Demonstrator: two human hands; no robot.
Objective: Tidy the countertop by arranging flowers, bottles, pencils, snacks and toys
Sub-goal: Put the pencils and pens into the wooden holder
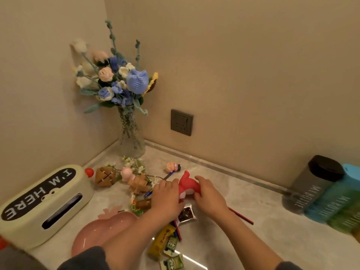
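Both my hands hold a red toy (pixel 186 184) with a white patch in the middle of the countertop. My left hand (pixel 167 195) grips its left side, my right hand (pixel 208 195) curls over its right side. Behind it lie two wooden puzzle toys (pixel 104 176), a pink pig figure (pixel 126 173), a loose flower sprig (pixel 132 162) and a pen with a doll top (pixel 172 168). Snack packets (pixel 162 241) lie under my left forearm. A red pencil (pixel 241 216) lies right of my right wrist. Crocheted flowers (pixel 120 80) stand in a glass vase (pixel 131 137) in the corner.
A cream tissue box (pixel 42 201) sits at the left, with a pink fruit-shaped dish (pixel 101 228) beside it. Three bottles, grey (pixel 309 184), blue (pixel 331 199) and green (pixel 348 213), stand at the right. A wall socket (pixel 181 122) sits above the counter's back edge.
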